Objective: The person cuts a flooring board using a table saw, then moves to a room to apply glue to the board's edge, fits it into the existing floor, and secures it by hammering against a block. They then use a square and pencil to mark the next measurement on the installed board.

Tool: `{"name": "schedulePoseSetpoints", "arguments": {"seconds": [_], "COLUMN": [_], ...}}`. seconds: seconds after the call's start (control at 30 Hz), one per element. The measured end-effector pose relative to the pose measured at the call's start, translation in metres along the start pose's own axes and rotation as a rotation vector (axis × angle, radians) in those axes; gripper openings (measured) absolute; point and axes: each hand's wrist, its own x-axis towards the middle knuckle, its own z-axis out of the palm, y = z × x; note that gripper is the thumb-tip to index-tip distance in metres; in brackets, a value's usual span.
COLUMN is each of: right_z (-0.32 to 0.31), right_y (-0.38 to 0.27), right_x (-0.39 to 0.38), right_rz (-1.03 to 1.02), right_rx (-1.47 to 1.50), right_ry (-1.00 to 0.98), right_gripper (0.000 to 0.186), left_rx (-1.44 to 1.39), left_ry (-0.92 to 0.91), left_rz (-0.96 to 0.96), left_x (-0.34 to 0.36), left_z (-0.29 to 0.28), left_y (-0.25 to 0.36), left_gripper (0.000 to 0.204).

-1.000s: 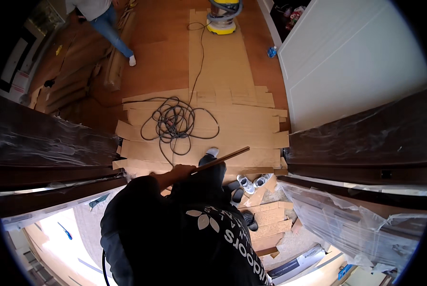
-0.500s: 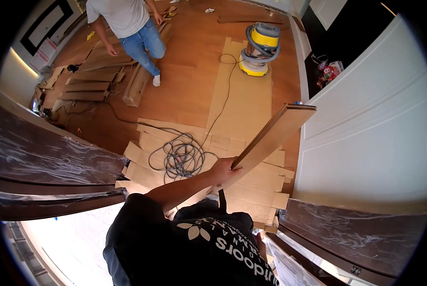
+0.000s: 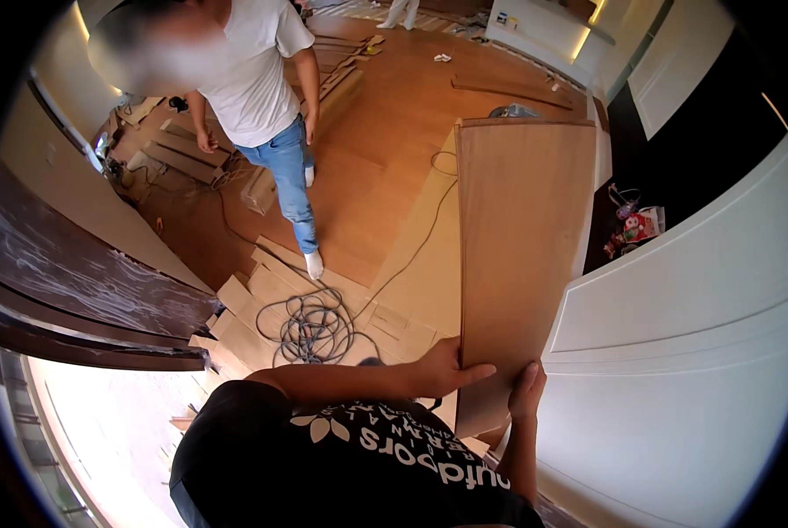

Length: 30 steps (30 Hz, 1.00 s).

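A wide brown wooden floorboard (image 3: 524,233) stands raised in front of me, its broad face toward me and its upper end leaning away. My left hand (image 3: 451,368) grips its left edge near the lower end, thumb lying across the face. On the opposite edge my right hand (image 3: 526,390) is closed, thumb on the face; the rest of its fingers are hidden behind the board. The board covers most of a vacuum cleaner, whose hose top (image 3: 515,111) just shows above it.
Coiled grey cable (image 3: 310,327) lies on cardboard sheets (image 3: 407,330) ahead. Left of the board a person in a white shirt and jeans (image 3: 275,132) is walking. Loose planks (image 3: 183,160) lie at the far left. White panelling (image 3: 676,352) runs close along my right.
The board has turned from edge-on to face-on and moved right. My right hand has come onto its right edge. The other person has stepped nearer.
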Motion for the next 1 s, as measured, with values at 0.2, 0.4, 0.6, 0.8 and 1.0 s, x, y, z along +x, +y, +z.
{"name": "schedulePoseSetpoints", "arguments": {"seconds": [0.2, 0.4, 0.6, 0.8, 1.0], "right_z": [0.009, 0.019, 0.007, 0.092, 0.154], "right_y": [0.118, 0.237, 0.280, 0.287, 0.379], "right_x": [0.135, 0.192, 0.255, 0.429, 0.601], "right_rz": [0.369, 0.683, 1.012, 1.160, 1.101], "right_rx": [-0.078, -0.116, -0.068, -0.056, -0.231], "right_ry": [-0.214, -0.320, -0.241, -0.265, -0.396], "right_gripper": [0.057, 0.064, 0.068, 0.076, 0.075], "left_rx": [0.721, 0.668, 0.645, 0.872, 0.958], "left_ry": [0.075, 0.607, 0.635, 0.551, 0.616], "left_rz": [-0.046, 0.449, 1.324, 1.469, 1.391], "left_x": [0.097, 0.165, 0.299, 0.416, 0.563], "left_z": [-0.116, -0.255, -0.316, -0.401, -0.515], "left_y": [0.040, 0.162, 0.278, 0.351, 0.387], "left_gripper": [0.072, 0.062, 0.059, 0.057, 0.056]}}
